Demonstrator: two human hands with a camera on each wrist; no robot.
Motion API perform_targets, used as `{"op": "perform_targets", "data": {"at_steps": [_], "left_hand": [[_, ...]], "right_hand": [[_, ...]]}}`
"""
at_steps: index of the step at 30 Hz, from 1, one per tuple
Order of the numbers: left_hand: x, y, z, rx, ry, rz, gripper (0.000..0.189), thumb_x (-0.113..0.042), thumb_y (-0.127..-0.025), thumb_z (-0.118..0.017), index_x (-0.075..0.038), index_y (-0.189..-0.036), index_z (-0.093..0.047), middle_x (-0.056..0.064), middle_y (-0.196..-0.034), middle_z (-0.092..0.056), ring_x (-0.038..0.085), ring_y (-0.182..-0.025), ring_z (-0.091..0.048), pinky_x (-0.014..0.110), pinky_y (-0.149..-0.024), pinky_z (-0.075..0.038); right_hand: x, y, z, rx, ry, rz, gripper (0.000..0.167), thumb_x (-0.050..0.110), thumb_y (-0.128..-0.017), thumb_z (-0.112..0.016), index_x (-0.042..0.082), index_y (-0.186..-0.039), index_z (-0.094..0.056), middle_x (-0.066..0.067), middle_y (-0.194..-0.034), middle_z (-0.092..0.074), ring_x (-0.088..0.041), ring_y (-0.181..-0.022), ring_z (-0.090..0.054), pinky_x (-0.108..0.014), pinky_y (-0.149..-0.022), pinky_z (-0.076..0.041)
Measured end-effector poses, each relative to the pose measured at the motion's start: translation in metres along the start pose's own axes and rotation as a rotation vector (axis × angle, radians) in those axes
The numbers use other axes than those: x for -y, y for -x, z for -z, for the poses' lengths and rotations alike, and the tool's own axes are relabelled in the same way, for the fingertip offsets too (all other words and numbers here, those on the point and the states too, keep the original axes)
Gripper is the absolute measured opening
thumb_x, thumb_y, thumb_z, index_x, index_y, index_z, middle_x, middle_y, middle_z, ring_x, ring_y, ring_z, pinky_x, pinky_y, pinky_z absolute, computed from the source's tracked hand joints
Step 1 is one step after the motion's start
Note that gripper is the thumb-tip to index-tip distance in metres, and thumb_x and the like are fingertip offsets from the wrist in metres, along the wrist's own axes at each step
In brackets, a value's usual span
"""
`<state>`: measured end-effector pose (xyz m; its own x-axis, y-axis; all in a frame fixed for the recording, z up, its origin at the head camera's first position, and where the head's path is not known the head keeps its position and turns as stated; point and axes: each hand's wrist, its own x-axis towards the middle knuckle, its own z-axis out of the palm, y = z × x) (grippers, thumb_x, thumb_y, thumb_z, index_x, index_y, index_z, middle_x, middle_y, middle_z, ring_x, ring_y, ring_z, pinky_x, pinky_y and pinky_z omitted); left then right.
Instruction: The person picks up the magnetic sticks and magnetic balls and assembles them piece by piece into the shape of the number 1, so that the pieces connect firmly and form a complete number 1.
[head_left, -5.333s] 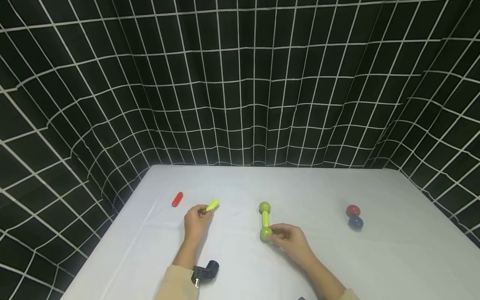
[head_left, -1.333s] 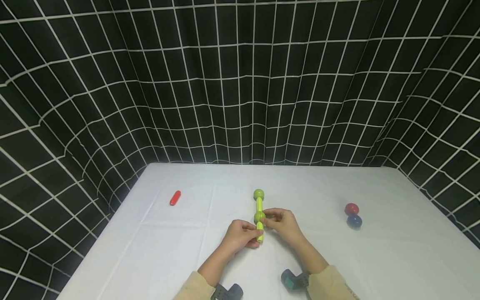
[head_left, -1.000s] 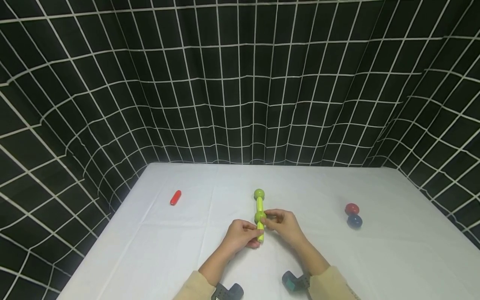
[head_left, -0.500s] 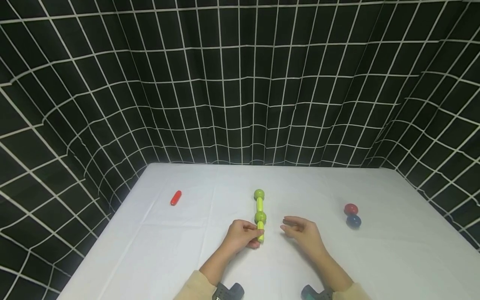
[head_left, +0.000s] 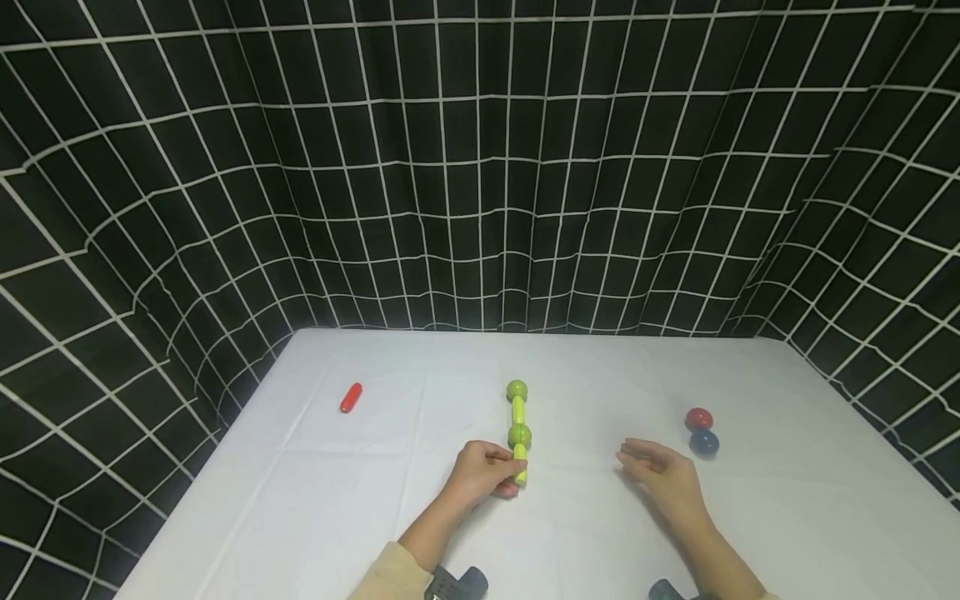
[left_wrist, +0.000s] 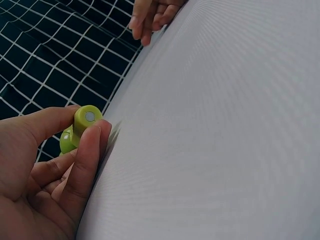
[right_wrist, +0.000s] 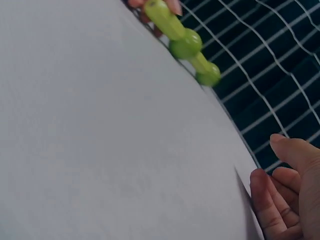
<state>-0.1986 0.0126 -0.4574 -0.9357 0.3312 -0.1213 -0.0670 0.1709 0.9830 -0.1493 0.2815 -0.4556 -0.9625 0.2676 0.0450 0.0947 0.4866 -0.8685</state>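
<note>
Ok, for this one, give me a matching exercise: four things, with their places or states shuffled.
1. short red rounded stick
2. glossy dark blue ball
3. yellow-green stick nearest the wearer
4. right hand

A. pinched by the left hand
B. holding nothing
C. on the white table's left part
D. beside the glossy red ball

Pairs: 1-C, 2-D, 3-A, 4-B

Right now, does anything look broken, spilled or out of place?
Nothing stands out. The left hand holds the near end of a straight green chain; the red stick, red ball and blue ball look intact.
</note>
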Motion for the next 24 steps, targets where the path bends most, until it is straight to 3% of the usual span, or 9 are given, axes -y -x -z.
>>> {"op": "perform_targets", "data": {"at_steps": [11,14,18,21,24], "left_hand": [[0.0,0.0,-0.003,-0.007,-0.007,0.009,0.03,-0.013,-0.08,-0.071,0.011,-0.098,-0.063,0.01,-0.07,-0.068,0.005,-0.052,-0.062,0.021,-0.053,-0.059],[-0.001,0.001,-0.003,-0.01,-0.01,0.009,0.031,-0.012,-0.08,-0.07,0.011,-0.098,-0.062,0.01,-0.07,-0.067,0.005,-0.051,-0.062,0.021,-0.053,-0.059],[-0.002,0.001,-0.001,-0.011,-0.01,0.007,0.031,-0.012,-0.08,-0.07,0.012,-0.099,-0.062,0.01,-0.07,-0.067,0.005,-0.051,-0.061,0.021,-0.053,-0.059],[-0.001,0.002,-0.001,-0.006,-0.008,0.005,0.032,-0.012,-0.081,-0.07,0.012,-0.099,-0.062,0.01,-0.07,-0.068,0.005,-0.051,-0.061,0.021,-0.053,-0.059],[-0.001,0.001,0.0,-0.001,-0.005,0.0,0.032,-0.012,-0.081,-0.07,0.012,-0.099,-0.062,0.01,-0.07,-0.068,0.005,-0.051,-0.061,0.021,-0.053,-0.059]], "right_hand": [[-0.016,0.004,0.027,-0.089,0.105,-0.095,0.06,0.049,-0.086,-0.06,0.003,-0.124,-0.055,-0.019,-0.118,-0.063,0.009,-0.075,-0.06,-0.013,-0.07,-0.055],[-0.019,0.006,0.032,-0.155,0.132,-0.144,0.062,0.052,-0.085,-0.059,0.003,-0.124,-0.055,-0.022,-0.121,-0.06,-0.01,-0.09,-0.066,-0.028,-0.082,-0.057],[-0.025,0.006,0.038,-0.268,0.138,-0.189,0.059,0.048,-0.086,-0.06,0.0,-0.121,-0.056,-0.026,-0.121,-0.058,-0.037,-0.114,-0.053,-0.055,-0.096,-0.045],[-0.029,0.005,0.04,-0.36,0.169,-0.202,0.05,0.039,-0.086,-0.064,-0.001,-0.115,-0.059,-0.026,-0.113,-0.062,-0.033,-0.101,-0.06,-0.047,-0.088,-0.052],[-0.03,0.004,0.043,-0.411,0.181,-0.222,0.046,0.033,-0.085,-0.067,-0.002,-0.113,-0.059,-0.025,-0.108,-0.064,-0.01,-0.07,-0.065,-0.024,-0.065,-0.057]]}}
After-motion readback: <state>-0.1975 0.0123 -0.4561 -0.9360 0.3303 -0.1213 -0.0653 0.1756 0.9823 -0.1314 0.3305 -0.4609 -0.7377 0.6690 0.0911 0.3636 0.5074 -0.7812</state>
